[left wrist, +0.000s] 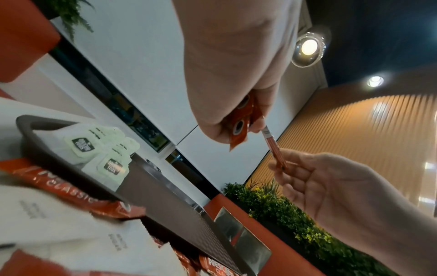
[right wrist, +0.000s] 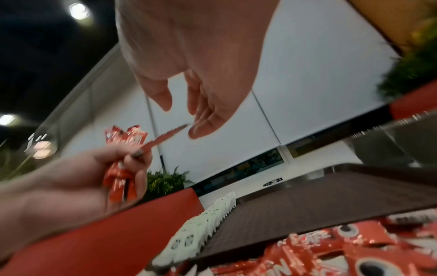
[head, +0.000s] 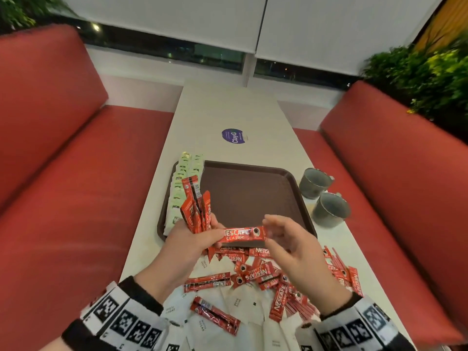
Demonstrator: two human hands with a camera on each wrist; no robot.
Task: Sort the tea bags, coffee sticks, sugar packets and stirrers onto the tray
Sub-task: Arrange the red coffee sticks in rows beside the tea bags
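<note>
My left hand [head: 202, 231] grips a fanned bundle of red coffee sticks [head: 196, 209] upright over the tray's left side. Its thumb also holds one coffee stick [head: 243, 234] lying level between both hands. My right hand [head: 272, 228] touches that stick's right end with its fingertips [right wrist: 201, 128]; in the right wrist view the thumb stands apart from them. The brown tray [head: 253, 193] holds a row of green-white tea bags [head: 182, 178] along its left edge. Loose coffee sticks [head: 253, 271] and white sugar packets [head: 228, 307] lie heaped on the table near me.
Two grey cups [head: 315, 182] [head: 330, 209] stand right of the tray. A round blue sticker [head: 233, 136] lies on the white table beyond it. Red benches [head: 76, 173] [head: 392, 173] flank the table. Thin red strips [head: 338, 262] lie at the heap's right edge.
</note>
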